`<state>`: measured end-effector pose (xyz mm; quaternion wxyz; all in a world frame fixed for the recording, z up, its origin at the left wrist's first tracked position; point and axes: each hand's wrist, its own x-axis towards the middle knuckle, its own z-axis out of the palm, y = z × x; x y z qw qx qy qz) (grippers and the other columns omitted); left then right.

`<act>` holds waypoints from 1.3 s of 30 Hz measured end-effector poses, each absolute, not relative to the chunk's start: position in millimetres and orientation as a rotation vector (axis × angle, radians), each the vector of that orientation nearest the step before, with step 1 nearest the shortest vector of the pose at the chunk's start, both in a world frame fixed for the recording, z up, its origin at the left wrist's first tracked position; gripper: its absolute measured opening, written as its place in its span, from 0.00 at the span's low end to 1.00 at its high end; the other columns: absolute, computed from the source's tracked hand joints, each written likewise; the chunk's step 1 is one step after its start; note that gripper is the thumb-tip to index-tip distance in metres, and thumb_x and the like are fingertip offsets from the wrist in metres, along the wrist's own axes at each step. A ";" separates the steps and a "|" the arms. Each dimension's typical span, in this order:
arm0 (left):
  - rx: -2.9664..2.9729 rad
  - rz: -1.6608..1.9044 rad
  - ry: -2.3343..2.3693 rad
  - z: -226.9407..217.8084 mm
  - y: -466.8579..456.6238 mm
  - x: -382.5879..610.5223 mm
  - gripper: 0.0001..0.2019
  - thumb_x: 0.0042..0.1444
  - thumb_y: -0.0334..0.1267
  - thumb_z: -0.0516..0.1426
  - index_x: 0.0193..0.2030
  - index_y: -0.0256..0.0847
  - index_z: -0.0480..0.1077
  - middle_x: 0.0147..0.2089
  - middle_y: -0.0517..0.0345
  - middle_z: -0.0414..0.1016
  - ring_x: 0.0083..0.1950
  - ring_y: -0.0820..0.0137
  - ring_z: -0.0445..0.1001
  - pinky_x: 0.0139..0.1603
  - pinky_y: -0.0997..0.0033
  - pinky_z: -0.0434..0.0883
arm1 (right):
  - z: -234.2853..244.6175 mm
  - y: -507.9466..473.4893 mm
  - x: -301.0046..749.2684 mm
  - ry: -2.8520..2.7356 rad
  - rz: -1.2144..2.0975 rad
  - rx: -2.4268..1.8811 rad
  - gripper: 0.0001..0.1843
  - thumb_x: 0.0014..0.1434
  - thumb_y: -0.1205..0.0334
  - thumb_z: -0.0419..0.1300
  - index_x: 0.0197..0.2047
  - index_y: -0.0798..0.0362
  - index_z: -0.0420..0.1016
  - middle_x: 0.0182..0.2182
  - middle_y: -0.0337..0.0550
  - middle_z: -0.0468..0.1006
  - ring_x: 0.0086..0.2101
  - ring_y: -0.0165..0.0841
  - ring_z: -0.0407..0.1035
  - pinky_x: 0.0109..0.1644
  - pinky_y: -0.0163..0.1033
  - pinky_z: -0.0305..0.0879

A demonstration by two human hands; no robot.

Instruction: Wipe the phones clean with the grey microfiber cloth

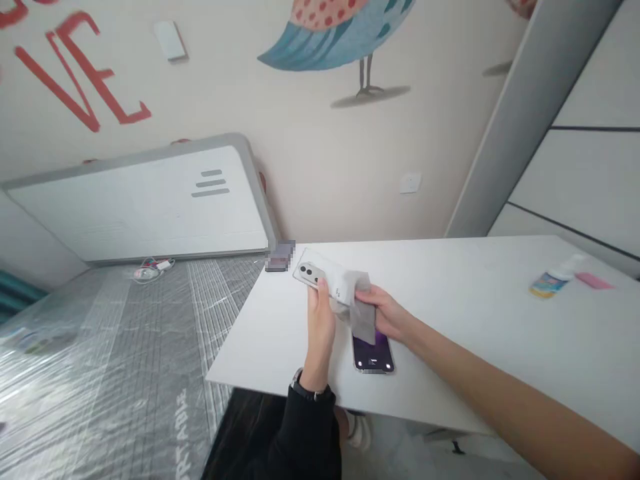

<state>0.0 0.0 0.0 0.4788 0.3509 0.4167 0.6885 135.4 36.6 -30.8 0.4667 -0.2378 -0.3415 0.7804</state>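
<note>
Left hand (321,323) gripping white phone (330,272), right hand (391,313) holding cloth (363,321) against it

A matt grey cloth (363,321) drapes against a smooth white phone (327,272) above a smooth table (450,287), where a second phone (373,357) lies glossy. At left, clear plastic sheeting (150,347) shines, wrinkled; at right, a plastic bottle (550,283); the far wall (325,167) looks matt.

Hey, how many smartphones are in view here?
2: a white smartphone in the left hand, and a purple-screened smartphone on the white table, partly behind the gray cloth. The pixelated item at the table's far corner is unidentifiable.
</note>
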 end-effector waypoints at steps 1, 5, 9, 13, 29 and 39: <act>0.814 1.719 0.979 0.3 0.5 -1.0 0.21 0.68 0.48 0.58 0.65 0.45 0.72 0.71 0.49 0.71 0.75 0.58 0.65 0.78 0.58 0.56 | -30.4 33.1 132.4 -0.873 1.933 -0.574 0.19 0.48 0.64 0.78 0.43 0.57 0.83 0.37 0.48 0.88 0.33 0.38 0.83 0.44 0.41 0.79; 0.575 1.722 0.722 11.8 -3.5 -5.2 0.23 0.73 0.45 0.50 0.69 0.36 0.65 0.64 0.39 0.77 0.63 0.55 0.78 0.70 0.51 0.68 | -33.3 23.9 121.5 -0.939 1.954 -0.546 0.26 0.43 0.59 0.82 0.45 0.57 0.84 0.39 0.48 0.88 0.38 0.38 0.82 0.46 0.39 0.77; 0.335 1.854 0.630 27.2 -9.3 -15.6 0.24 0.75 0.49 0.45 0.67 0.38 0.68 0.66 0.42 0.76 0.66 0.60 0.76 0.68 0.58 0.70 | -39.5 33.4 125.1 -0.874 1.876 -0.542 0.19 0.49 0.54 0.80 0.41 0.53 0.84 0.37 0.42 0.88 0.36 0.34 0.81 0.44 0.36 0.77; 0.232 1.976 0.604 41.7 -16.4 -41.5 0.26 0.74 0.54 0.44 0.63 0.41 0.72 0.66 0.45 0.76 0.69 0.62 0.72 0.70 0.59 0.68 | -36.9 49.4 142.9 -0.760 1.812 -0.509 0.17 0.57 0.43 0.73 0.39 0.47 0.82 0.35 0.36 0.87 0.37 0.35 0.82 0.46 0.39 0.78; 0.255 1.352 0.681 44.7 -39.2 -8.3 0.28 0.73 0.55 0.45 0.64 0.39 0.73 0.56 0.43 0.82 0.49 0.58 0.84 0.59 0.53 0.77 | -6.9 20.7 141.5 -0.913 2.070 -0.425 0.34 0.71 0.34 0.45 0.61 0.49 0.75 0.56 0.47 0.82 0.46 0.38 0.79 0.51 0.44 0.77; 0.181 1.465 0.629 30.2 -32.5 27.3 0.27 0.75 0.51 0.44 0.64 0.38 0.73 0.69 0.47 0.73 0.72 0.62 0.70 0.73 0.65 0.66 | -35.4 7.8 124.5 -1.987 0.869 -0.753 0.53 0.66 0.29 0.53 0.80 0.52 0.41 0.80 0.52 0.33 0.77 0.50 0.23 0.77 0.64 0.17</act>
